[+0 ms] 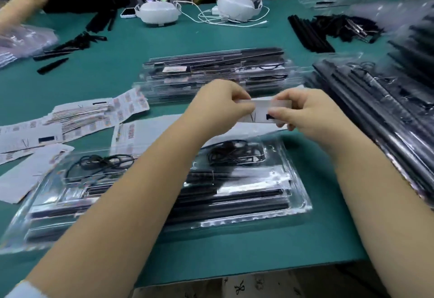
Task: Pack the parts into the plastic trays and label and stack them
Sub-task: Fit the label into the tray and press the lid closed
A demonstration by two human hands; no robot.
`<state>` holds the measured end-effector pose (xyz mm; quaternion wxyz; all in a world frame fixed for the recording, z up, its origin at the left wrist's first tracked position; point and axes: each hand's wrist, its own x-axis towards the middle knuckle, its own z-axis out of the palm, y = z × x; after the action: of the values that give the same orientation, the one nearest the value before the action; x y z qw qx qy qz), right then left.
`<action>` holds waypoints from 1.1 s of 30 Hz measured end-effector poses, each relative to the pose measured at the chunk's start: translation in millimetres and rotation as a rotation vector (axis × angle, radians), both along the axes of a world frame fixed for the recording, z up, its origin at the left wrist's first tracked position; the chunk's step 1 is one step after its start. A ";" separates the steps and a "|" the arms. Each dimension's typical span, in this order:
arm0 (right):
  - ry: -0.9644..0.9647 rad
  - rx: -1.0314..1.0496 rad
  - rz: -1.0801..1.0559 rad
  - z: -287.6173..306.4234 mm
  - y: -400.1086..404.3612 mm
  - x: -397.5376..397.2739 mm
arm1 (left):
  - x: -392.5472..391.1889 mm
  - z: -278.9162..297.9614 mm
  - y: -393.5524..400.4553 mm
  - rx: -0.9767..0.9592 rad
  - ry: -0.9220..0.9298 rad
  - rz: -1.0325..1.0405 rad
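Your left hand (218, 102) and right hand (303, 112) are each pinching an end of a white label (263, 111), each grip curled on it, holding it above the packed plastic tray (296, 194) lying on the green tabletop (234, 250).

A single head-worn camera looks forward and steeply down across a green table (211, 250), from the near edge toward the far edge. The lens is wide, bending straight lines toward the picture's sides. It sits close: both forearms rise from the bottom corners, and the left hand (218, 102) and right hand (303, 112) meet at mid-picture. The near edge crosses the bottom right; other people's arms show beyond the far corners.
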<state>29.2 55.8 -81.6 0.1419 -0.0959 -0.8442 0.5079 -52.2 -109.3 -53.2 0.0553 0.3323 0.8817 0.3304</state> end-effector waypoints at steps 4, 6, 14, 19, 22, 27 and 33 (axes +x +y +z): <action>-0.012 -0.144 -0.181 -3.0 4.0 -6.0 | 1.0 -18.1 -10.9 -0.362 0.042 0.042; 0.001 -0.228 -0.231 -4.8 3.5 -8.3 | 3.1 -20.8 -15.2 -0.389 0.037 0.017; -0.076 -0.388 -0.250 -1.1 2.6 -5.2 | 3.9 -19.4 -19.7 -0.342 0.282 -0.130; -0.203 -0.326 -0.279 5.5 2.4 -5.1 | 3.7 -31.2 -15.8 -0.354 0.194 -0.188; -0.318 -0.205 -0.233 7.6 8.8 -2.7 | 2.9 -36.2 -15.0 -0.265 0.087 -0.192; -0.442 -0.153 0.006 0.4 12.7 4.9 | 3.7 -38.6 -12.1 -0.171 0.124 -0.258; -0.433 -0.256 0.090 0.4 16.7 5.5 | 12.9 -37.9 -0.9 -0.167 0.316 -0.222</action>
<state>34.6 72.4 -81.3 -0.0782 -0.1820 -0.7872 0.5840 -39.3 -110.3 -91.0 -0.0202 0.4693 0.8617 0.1918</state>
